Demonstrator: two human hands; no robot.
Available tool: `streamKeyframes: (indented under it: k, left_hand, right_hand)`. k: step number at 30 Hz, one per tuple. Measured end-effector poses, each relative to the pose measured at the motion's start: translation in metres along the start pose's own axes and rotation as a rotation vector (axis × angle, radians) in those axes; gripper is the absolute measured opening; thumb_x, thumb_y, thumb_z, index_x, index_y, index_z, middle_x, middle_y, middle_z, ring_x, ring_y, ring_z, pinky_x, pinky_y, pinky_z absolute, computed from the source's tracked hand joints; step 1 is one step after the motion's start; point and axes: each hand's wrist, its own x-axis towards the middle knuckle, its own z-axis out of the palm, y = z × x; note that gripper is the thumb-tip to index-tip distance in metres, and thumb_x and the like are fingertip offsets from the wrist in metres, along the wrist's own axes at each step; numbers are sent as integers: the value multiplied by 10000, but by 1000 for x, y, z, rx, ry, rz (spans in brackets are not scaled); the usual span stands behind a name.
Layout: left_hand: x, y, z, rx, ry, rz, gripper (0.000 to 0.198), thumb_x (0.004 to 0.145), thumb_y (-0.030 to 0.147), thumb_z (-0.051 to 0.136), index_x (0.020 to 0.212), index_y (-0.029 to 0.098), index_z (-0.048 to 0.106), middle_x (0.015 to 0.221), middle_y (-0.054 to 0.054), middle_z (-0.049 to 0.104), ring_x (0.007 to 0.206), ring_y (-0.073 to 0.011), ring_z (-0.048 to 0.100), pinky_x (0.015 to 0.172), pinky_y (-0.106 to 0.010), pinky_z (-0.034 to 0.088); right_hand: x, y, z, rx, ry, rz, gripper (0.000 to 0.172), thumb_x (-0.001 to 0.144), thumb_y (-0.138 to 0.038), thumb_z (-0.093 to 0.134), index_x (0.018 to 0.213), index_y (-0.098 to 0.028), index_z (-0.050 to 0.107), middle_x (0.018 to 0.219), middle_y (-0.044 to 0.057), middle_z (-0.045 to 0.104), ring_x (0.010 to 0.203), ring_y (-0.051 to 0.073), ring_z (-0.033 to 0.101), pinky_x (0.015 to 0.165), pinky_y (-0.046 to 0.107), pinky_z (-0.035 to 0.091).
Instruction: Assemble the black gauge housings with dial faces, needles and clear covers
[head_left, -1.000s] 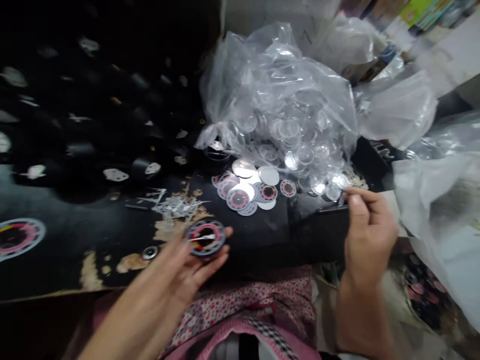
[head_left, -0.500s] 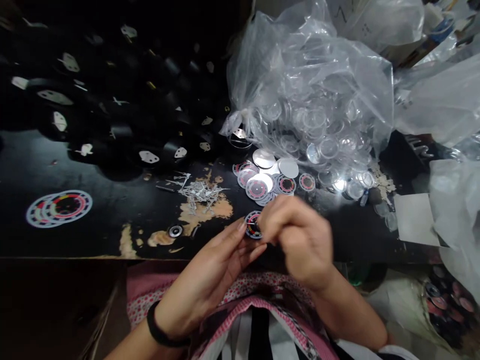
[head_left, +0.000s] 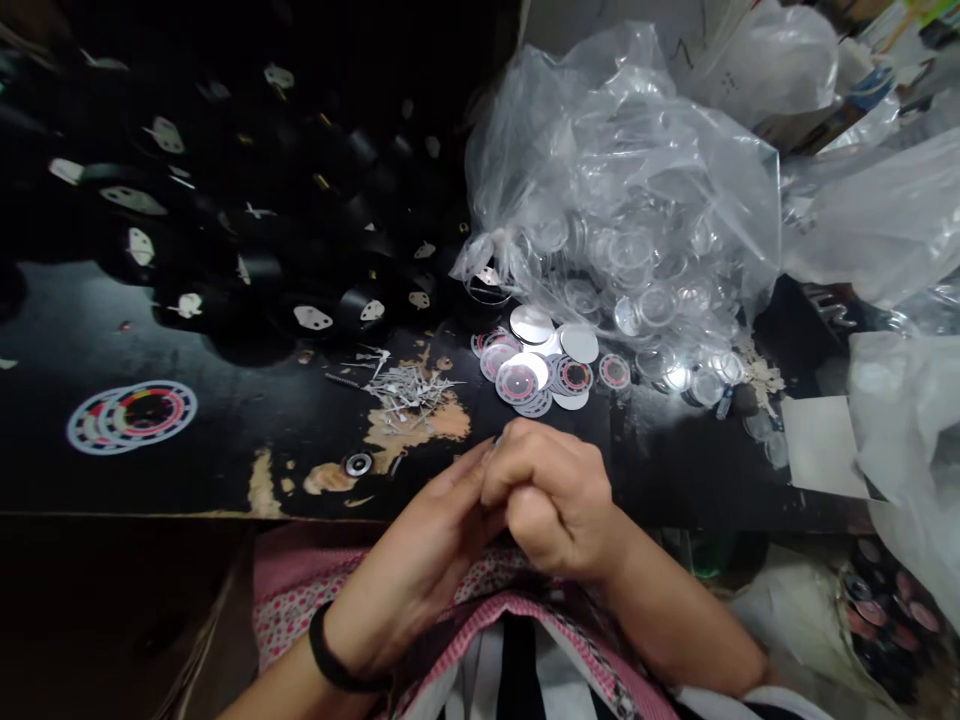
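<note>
My left hand (head_left: 446,520) reaches in from the lower left, its fingers closed around a small round gauge dial that is now almost wholly hidden. My right hand (head_left: 555,495) is curled into a fist over that spot, pressed against the left fingers; whatever sits inside it does not show. Just beyond the hands lies a pile of round printed dials (head_left: 517,382) with silvery discs (head_left: 579,343). Left of them is a heap of thin pale pointers (head_left: 411,390). A small metal ring-like part (head_left: 358,464) rests near the table edge.
A clear plastic bag (head_left: 630,170) full of transparent round covers stands behind the dials. Many black round housings (head_left: 262,270) with white plates fill the back left. Two larger dials (head_left: 150,415) overlap at the left. A white square card (head_left: 823,445) lies at the right.
My right fist has moved left and closed over the dial, which showed a white pointer on its face before. The left hand stays around it. The whole view has shifted slightly.
</note>
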Motion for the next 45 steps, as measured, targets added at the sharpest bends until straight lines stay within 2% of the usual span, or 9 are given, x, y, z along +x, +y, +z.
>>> streamKeyframes:
  k: [3, 8, 12, 18, 24, 30, 34, 38, 45]
  left_hand:
    - [0, 1, 0, -33, -3, -18, 127, 828, 311, 743, 893, 203, 756, 1009, -47, 776, 953, -197, 721, 845, -274, 574]
    - [-1, 5, 1, -63, 5, -56, 208, 889, 316, 679, 1018, 167, 746, 1119, -114, 761, 1016, -229, 723, 968, -379, 554]
    - [-1, 4, -2, -63, 28, -39, 225, 882, 329, 685, 1014, 159, 751, 1147, -127, 754, 1086, -261, 703, 996, -404, 550]
    - [-2, 9, 3, 34, 118, 170, 286, 826, 386, 741, 1045, 202, 744, 1157, -82, 754, 1084, -253, 700, 939, -385, 590]
    - [-8, 12, 7, 171, 149, 245, 334, 786, 432, 765, 1078, 270, 755, 1302, -44, 694, 1242, -273, 613, 933, -345, 587]
    - [-8, 14, -3, 217, 162, 243, 405, 775, 409, 783, 1163, 307, 725, 1389, -19, 637, 1253, -248, 605, 950, -302, 564]
    - [-8, 18, 6, 74, 198, 159, 249, 727, 401, 816, 922, 253, 772, 1109, -41, 767, 1026, -248, 716, 806, -289, 614]
    - [-5, 20, 11, 62, 225, 148, 188, 784, 334, 774, 959, 264, 767, 1138, -35, 758, 1035, -239, 714, 814, -286, 613]
    - [-3, 26, 9, -21, 137, 43, 102, 841, 277, 727, 902, 205, 767, 956, -47, 787, 858, -186, 740, 789, -279, 614]
  right_hand:
    - [0, 0, -9, 258, 162, -22, 187, 880, -169, 379, 771, -228, 518, 673, -15, 530, 620, 117, 533, 628, 275, 489]
    - [-30, 28, -71, 223, 802, 81, 159, 858, -218, 399, 809, -237, 549, 546, -56, 381, 501, 125, 411, 605, 312, 445]
    - [-66, 72, -107, 152, 895, 302, 103, 817, -197, 484, 845, -215, 582, 566, -55, 440, 537, 131, 446, 638, 324, 440]
    - [-63, 42, -99, -621, 679, 226, 193, 884, -132, 498, 889, -216, 672, 933, 44, 657, 976, 215, 581, 941, 415, 406]
    - [-11, 2, -37, -471, -85, 50, 148, 950, -216, 532, 995, -162, 662, 917, 63, 684, 877, 200, 573, 815, 350, 409]
    - [5, 11, -13, -734, -117, -75, 208, 948, -181, 456, 829, -155, 625, 808, 78, 646, 802, 216, 515, 783, 368, 358]
    - [14, 4, -11, -676, -113, 54, 161, 918, -175, 470, 842, -151, 610, 809, 64, 657, 794, 201, 543, 763, 347, 377]
    - [23, -1, -11, -607, -215, 248, 115, 917, -176, 502, 875, -149, 605, 822, 55, 675, 774, 194, 591, 729, 327, 401]
    - [28, 6, -18, -643, -320, 156, 115, 902, -164, 496, 910, -125, 604, 832, 81, 680, 753, 211, 600, 707, 342, 392]
